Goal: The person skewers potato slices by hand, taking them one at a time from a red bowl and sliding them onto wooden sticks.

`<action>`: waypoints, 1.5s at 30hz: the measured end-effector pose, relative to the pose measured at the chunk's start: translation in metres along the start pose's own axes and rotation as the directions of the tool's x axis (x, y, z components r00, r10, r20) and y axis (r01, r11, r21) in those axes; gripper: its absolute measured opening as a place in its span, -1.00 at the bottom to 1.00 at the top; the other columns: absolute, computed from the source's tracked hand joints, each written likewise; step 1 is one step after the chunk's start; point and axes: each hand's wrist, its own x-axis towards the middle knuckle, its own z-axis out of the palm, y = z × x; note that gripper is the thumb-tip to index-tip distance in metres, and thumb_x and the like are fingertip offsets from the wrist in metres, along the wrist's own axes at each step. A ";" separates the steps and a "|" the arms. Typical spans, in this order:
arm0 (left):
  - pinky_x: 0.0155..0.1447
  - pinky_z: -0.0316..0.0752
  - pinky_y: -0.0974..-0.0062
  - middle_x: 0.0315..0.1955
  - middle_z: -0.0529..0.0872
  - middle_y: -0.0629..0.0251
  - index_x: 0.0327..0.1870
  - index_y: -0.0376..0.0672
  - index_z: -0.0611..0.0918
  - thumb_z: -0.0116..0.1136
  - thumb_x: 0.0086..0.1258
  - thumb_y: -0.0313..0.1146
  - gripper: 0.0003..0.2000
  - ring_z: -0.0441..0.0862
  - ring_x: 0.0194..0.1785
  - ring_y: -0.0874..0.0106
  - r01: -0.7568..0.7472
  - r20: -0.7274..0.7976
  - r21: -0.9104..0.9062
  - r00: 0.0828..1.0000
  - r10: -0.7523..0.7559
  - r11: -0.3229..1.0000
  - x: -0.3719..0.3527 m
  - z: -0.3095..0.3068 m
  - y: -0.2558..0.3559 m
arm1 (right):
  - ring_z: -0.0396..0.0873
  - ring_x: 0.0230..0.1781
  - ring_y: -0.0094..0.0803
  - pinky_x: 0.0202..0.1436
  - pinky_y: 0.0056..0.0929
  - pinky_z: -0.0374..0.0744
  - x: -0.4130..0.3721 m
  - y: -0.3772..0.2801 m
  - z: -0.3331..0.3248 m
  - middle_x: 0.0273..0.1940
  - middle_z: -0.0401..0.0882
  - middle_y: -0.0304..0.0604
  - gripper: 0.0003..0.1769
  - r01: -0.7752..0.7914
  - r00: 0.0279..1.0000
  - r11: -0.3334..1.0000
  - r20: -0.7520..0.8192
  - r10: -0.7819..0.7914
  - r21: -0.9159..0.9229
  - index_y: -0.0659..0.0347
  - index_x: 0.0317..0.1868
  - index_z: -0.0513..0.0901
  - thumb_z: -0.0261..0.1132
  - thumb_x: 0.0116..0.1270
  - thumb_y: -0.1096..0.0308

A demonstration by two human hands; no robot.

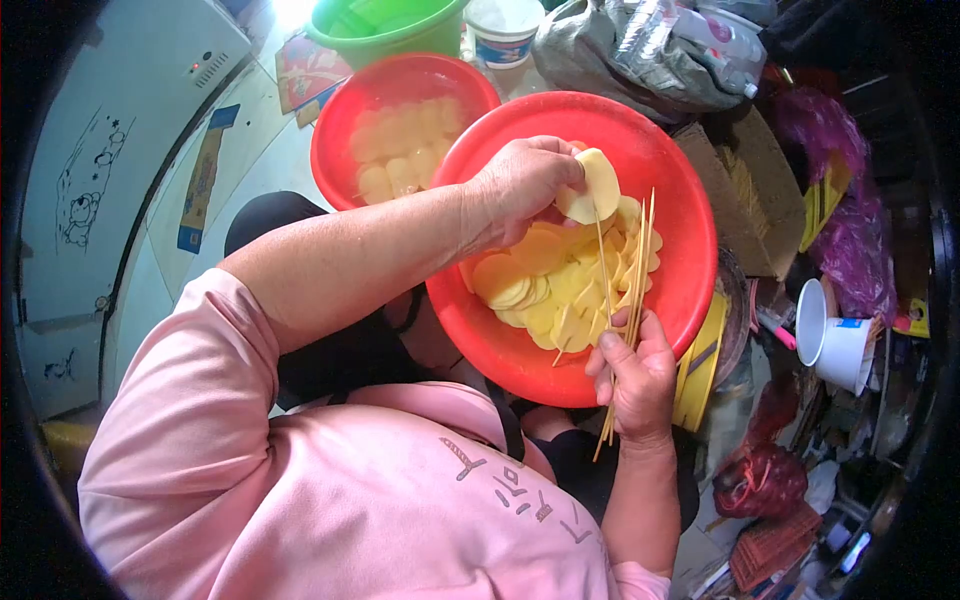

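Observation:
My left hand pinches a pale yellow potato slice above a big red basin that holds many more potato slices. The tip of one thin bamboo skewer touches that slice. My right hand grips a small bundle of bamboo skewers that point up over the basin's near rim.
A second red basin with potato pieces in water sits behind, a green bucket and a white tub beyond it. Cardboard boxes, plastic bags, a white cup and clutter crowd the right side. Tiled floor lies at left.

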 end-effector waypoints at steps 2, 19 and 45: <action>-0.29 0.61 0.38 -0.28 0.59 0.19 -0.19 -0.23 0.53 0.11 0.19 -0.51 -0.84 0.63 -0.21 0.31 -0.039 -0.037 0.015 0.999 0.039 0.999 -0.002 0.001 0.003 | 0.24 -0.80 -0.67 -0.73 -0.72 0.25 0.000 0.000 0.000 -0.58 0.49 -0.19 -0.82 -0.003 1.000 1.000 0.003 0.003 -0.004 0.22 -0.09 0.37 0.14 0.33 0.43; -0.16 0.52 0.61 -0.34 0.62 0.39 -0.20 -0.24 0.56 0.14 0.30 -0.43 -0.87 0.58 -0.27 0.59 -0.491 0.283 0.328 0.866 0.412 0.807 -0.019 0.007 -0.009 | 0.25 -0.80 -0.65 -0.73 -0.72 0.23 -0.004 0.002 -0.005 -0.58 0.49 -0.19 -0.83 0.042 0.998 0.999 -0.046 -0.043 -0.005 0.21 -0.12 0.41 0.19 0.32 0.43; -0.23 0.53 0.54 -0.35 0.65 0.41 -0.20 -0.14 0.60 0.30 0.25 -0.36 -0.83 0.63 -0.28 0.50 0.120 0.237 0.099 0.961 -0.141 0.988 -0.025 0.017 -0.006 | 0.24 -0.80 -0.67 -0.73 -0.72 0.24 -0.002 0.004 0.001 -0.58 0.50 -0.20 -0.84 0.120 0.990 0.993 -0.069 -0.119 0.006 0.22 -0.12 0.40 0.17 0.33 0.43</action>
